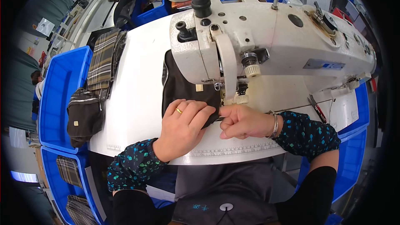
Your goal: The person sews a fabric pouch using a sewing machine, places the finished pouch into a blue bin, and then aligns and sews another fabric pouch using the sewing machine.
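Observation:
A dark brown fabric pouch piece (177,87), with a zipper along its left edge and a small beige label, lies flat on the white sewing table, partly under the head of a white sewing machine (275,33). My left hand (181,129), a ring on one finger, grips the pouch's near edge with bent fingers. Close beside it, my right hand (243,121) is curled, its fingertips pinching the near right corner just in front of the needle area. The two hands almost meet there. My fingers hide the pinched edge, and the machine head covers part of the fabric.
Left on the table lie stacked plaid fabric pieces (102,58) and a similar dark pouch (85,118). Blue bins (62,96) stand along the left side, one holding plaid pieces. Red-handled snips (317,109) lie to the right. A ruler strip (233,151) runs along the front edge.

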